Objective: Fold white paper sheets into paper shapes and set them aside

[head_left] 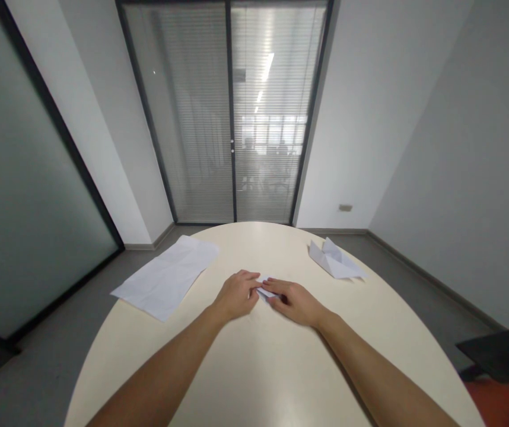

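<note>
A small folded piece of white paper (265, 292) lies on the round table, mostly covered by my fingers. My left hand (238, 295) holds its left side, thumb and fingers closed on the edge. From the other side, my right hand (295, 301) grips the same paper, its fingers across the top and the thumb at the near edge. The fingertips of both hands nearly meet over the paper, so the shape of the fold is partly hidden.
A creased white sheet (169, 276) lies at the table's left edge. To the right rests a folded paper shape (333, 261) with raised points. The cream table (254, 367) has a curved edge. A black and red chair (501, 362) stands at the lower right.
</note>
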`<state>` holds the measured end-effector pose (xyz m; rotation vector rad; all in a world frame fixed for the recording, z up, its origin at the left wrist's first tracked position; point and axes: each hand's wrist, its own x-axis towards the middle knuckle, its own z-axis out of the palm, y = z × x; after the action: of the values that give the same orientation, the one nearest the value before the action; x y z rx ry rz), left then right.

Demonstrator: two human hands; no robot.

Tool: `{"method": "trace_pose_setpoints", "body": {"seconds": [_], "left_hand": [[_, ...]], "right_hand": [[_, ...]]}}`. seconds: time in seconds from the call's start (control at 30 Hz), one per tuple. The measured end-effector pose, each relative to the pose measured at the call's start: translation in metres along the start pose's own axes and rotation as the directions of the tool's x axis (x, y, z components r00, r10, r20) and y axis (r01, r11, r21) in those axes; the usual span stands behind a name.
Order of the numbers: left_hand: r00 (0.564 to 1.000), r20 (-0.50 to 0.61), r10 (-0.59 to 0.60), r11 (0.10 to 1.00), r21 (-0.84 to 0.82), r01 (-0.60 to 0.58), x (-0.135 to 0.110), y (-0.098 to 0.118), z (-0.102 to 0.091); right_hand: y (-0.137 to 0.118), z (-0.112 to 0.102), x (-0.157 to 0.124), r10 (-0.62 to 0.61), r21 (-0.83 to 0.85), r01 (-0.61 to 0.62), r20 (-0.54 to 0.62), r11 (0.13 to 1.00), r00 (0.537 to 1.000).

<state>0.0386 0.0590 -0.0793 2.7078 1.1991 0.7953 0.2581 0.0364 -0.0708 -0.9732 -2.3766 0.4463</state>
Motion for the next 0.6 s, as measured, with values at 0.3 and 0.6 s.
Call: {"method": "trace_pose_setpoints", "body": {"seconds": [0.3,0.6], "left_hand": [[1.0,0.001,-0.028,0.998,-0.057,0.028,0.001,0.0,0.001],[0.999,0.007,-0.04,0.995,-0.092,0.04,0.0,-0.001,0.002]], "right_hand": [[0.006,0.003,0.001,0.032,-0.128,-0.035,-0.024,0.991,0.999],[0.016,0.008,-0.001,0.1,-0.151,-0.111,-0.074,0.982,0.992]]}}
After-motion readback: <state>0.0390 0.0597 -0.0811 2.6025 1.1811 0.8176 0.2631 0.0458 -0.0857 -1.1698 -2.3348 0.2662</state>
